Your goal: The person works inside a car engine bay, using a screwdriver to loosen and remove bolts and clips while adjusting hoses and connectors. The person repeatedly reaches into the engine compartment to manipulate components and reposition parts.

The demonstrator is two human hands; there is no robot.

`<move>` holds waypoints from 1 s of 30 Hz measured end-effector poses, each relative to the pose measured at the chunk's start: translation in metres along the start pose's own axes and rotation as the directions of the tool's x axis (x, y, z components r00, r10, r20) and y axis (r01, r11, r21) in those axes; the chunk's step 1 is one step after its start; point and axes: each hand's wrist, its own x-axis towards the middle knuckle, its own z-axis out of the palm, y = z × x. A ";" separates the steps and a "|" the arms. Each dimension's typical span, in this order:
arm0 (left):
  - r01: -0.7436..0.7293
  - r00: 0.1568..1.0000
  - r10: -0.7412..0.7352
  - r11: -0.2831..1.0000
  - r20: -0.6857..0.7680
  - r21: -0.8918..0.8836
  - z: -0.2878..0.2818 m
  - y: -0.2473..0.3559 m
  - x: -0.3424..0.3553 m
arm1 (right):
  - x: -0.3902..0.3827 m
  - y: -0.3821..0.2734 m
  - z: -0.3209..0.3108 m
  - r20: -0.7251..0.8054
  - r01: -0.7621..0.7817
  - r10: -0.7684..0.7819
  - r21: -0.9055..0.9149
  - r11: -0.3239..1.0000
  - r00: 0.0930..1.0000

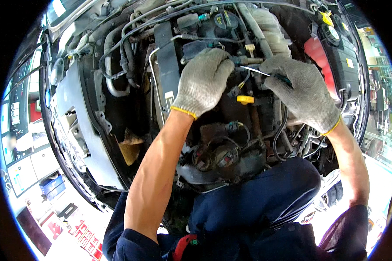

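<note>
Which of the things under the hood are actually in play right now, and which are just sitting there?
In play:
- left hand, gloved, on the hose connector
- right hand, gloved, holding the thin screwdriver, tip at that connector

Sitting there:
- yellow dipstick handle
- black filler cap
- red reservoir
- battery

- Left hand (203, 80): a grey knitted work glove with a yellow band edging the cuff at the wrist.
- Right hand (301, 90): the same kind of grey knit glove, yellow trim at its cuff too.
- Forearms bare from the cuffs up to dark navy sleeves pushed up near the elbows.
- Dark navy trousers with a thin pale stripe.
</note>
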 end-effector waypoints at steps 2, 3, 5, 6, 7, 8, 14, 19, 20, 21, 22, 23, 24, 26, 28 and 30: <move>0.238 0.971 -0.238 0.957 0.019 -0.166 -0.003 0.017 0.009 | -0.008 -0.007 0.005 -0.021 -0.042 0.041 -0.007 0.999 0.999; 0.256 0.967 -0.255 0.951 0.028 -0.171 -0.001 0.017 0.011 | -0.010 -0.010 0.011 -0.067 -0.025 0.023 -0.020 0.999 0.997; 0.245 0.969 -0.245 0.957 0.022 -0.153 -0.001 0.017 0.011 | -0.009 -0.014 0.017 -0.118 0.010 -0.021 -0.097 0.995 0.993; 0.240 0.971 -0.239 0.960 0.020 -0.145 -0.001 0.016 0.012 | -0.007 -0.016 0.015 -0.123 0.023 -0.043 -0.162 0.986 0.991; 0.329 0.944 -0.318 0.922 0.083 -0.203 -0.002 0.014 0.009 | -0.006 -0.016 0.017 -0.118 0.037 -0.065 -0.220 0.975 0.991; 0.258 0.966 -0.253 0.955 0.054 -0.147 -0.001 0.011 0.009 | -0.001 -0.014 0.018 -0.124 0.046 -0.080 -0.251 0.967 0.989; 0.268 0.963 -0.260 0.943 0.066 -0.197 0.004 0.007 0.009 | -0.001 -0.017 0.013 -0.054 0.077 -0.092 -0.239 0.968 0.994; 0.237 0.971 -0.233 0.962 0.046 -0.135 0.003 0.004 0.013 | -0.042 -0.054 0.008 0.091 0.091 -0.092 0.019 0.996 0.992; 0.237 0.971 -0.234 0.964 0.044 -0.116 0.001 0.004 0.012 | -0.060 -0.071 0.002 0.228 0.069 -0.099 0.135 0.988 0.969; 0.242 0.970 -0.240 0.965 0.040 -0.101 -0.001 0.002 0.011 | -0.079 -0.089 -0.005 0.375 0.020 -0.115 0.249 0.968 0.920; 0.246 0.969 -0.243 0.964 0.040 -0.098 -0.001 0.000 0.012 | -0.098 -0.108 -0.015 0.544 -0.061 -0.127 0.315 0.947 0.829; 0.240 0.971 -0.237 0.965 0.039 -0.106 0.004 0.001 0.014 | -0.118 -0.126 -0.026 0.687 -0.168 -0.127 0.347 0.923 0.716; 0.218 0.976 -0.215 0.967 0.037 -0.130 0.008 0.008 0.019 | -0.138 -0.143 -0.037 0.789 -0.273 -0.110 0.335 0.902 0.604; 0.217 0.976 -0.215 0.970 0.037 -0.109 0.006 0.006 0.018 | -0.163 -0.159 -0.043 0.883 -0.396 -0.101 0.305 0.866 0.459; 0.220 0.975 -0.217 0.970 0.043 -0.101 0.008 0.005 0.017 | -0.179 -0.160 -0.042 0.915 -0.479 -0.063 0.266 0.836 0.398; 0.220 0.975 -0.217 0.971 0.040 -0.093 0.008 0.003 0.018 | -0.196 -0.154 -0.035 0.891 -0.525 -0.017 0.282 0.803 0.453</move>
